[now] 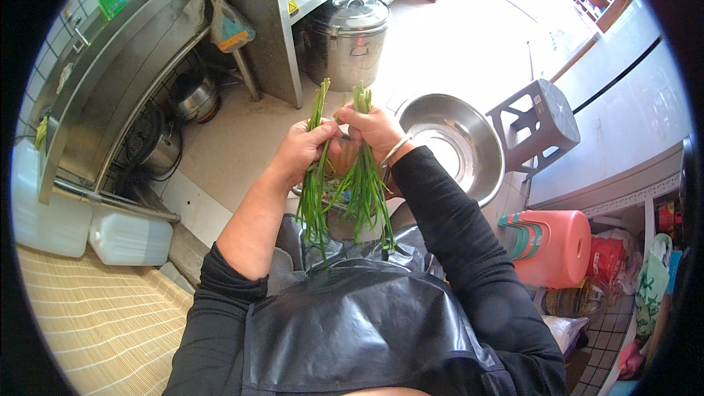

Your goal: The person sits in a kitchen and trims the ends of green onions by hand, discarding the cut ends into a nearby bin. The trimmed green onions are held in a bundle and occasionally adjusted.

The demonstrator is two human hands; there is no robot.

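My left hand [308,146] grips a bunch of long green chives or similar leafy stalks [314,187], pale cut ends up and leaves hanging down. In my right hand [371,126] is a second bunch of the same greens [363,192], held the same way. The fingertips of both hands come close together between the bunches; whether they pinch a single stalk there, I cannot tell. Below the greens, a container with scraps in it is mostly hidden. The leaf tips hang over my black apron [363,319].
A large steel basin [467,143] stands on the floor at the right, beside a grey plastic stool [544,121]. Stacked pink stools [555,247] are nearer. A lidded steel pot [352,38] stands ahead. Left are a steel sink [126,77] and plastic jugs [132,236].
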